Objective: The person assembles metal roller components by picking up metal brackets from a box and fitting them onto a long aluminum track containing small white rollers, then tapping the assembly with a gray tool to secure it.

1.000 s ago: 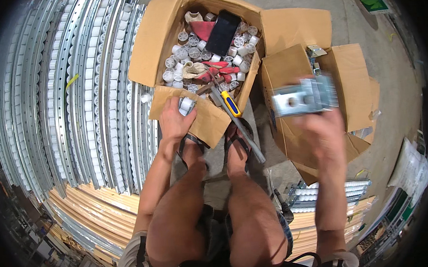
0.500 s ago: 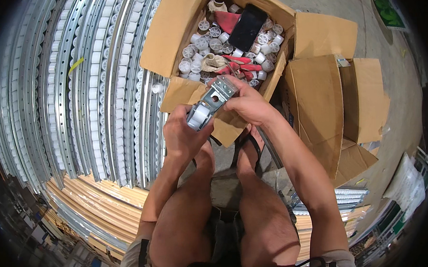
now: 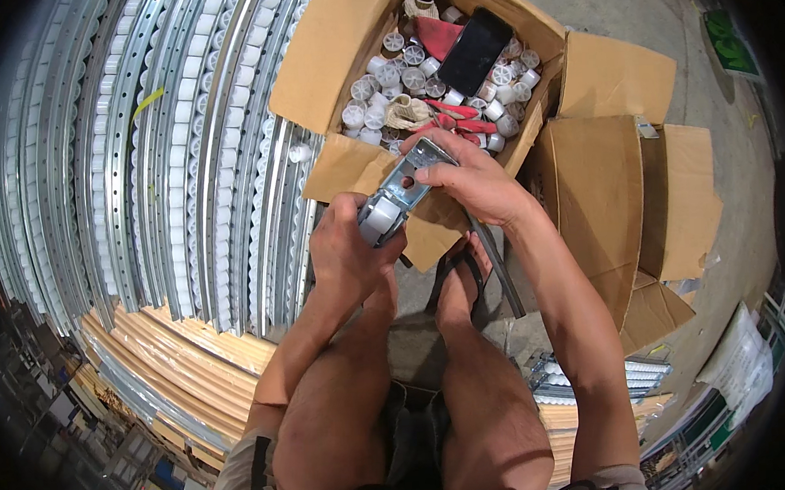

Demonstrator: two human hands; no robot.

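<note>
A short metal roller bracket point(image 3: 395, 188) with a round hole in its flat plate and a white roller point(image 3: 380, 220) at its near end is tilted in front of me. My left hand point(image 3: 350, 252) closes around the roller end. My right hand point(image 3: 481, 184) grips the far end, its thumb lying on the plate beside the hole. Just beyond stands an open cardboard box point(image 3: 312, 67) of loose white rollers point(image 3: 413, 80), with a black phone point(image 3: 476, 52) and red-and-cream work gloves point(image 3: 409, 113) on top.
Rows of metal roller tracks point(image 3: 153, 160) fill the left, above tan tubes point(image 3: 177, 363). A second open cardboard box point(image 3: 595, 208) stands at the right. A dark narrow bar point(image 3: 498, 270) slants below my right hand; what supports it is hidden. My sandalled foot point(image 3: 456, 273) is close by.
The whole view has shifted slightly, with the boxes now further right. My right thumb has moved onto the bracket's plate, and more of the dark bar shows. Both hands keep hold of the bracket.
</note>
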